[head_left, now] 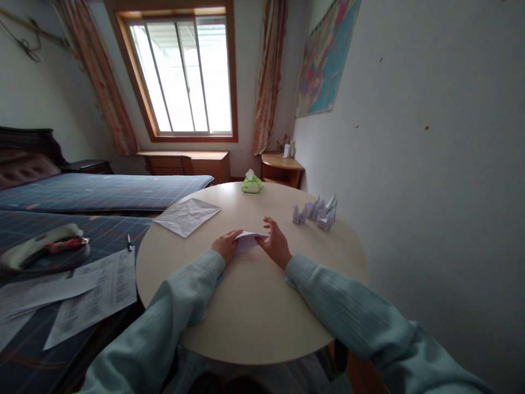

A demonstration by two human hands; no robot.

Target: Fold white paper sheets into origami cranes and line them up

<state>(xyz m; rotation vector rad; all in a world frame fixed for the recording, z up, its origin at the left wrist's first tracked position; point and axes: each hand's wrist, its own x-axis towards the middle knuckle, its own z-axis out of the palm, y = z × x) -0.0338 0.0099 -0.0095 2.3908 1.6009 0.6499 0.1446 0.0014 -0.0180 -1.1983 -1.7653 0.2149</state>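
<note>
Paper (248, 243) over mid surface (254, 317), opp. ends grasped by fingers of L hand (225, 246) & R hand (277, 244). I judge folding's in hand; next move prob. calls for aligning edges. Further: folded figs. (315, 210), tissue pack (251, 185).

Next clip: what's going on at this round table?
A person at the round table holds a folded white paper, with the left hand at one end and the right hand at the other. Folded paper figures stand in a cluster farther right. A creased sheet lies on the left, and a green tissue pack sits near the far edge.
</note>
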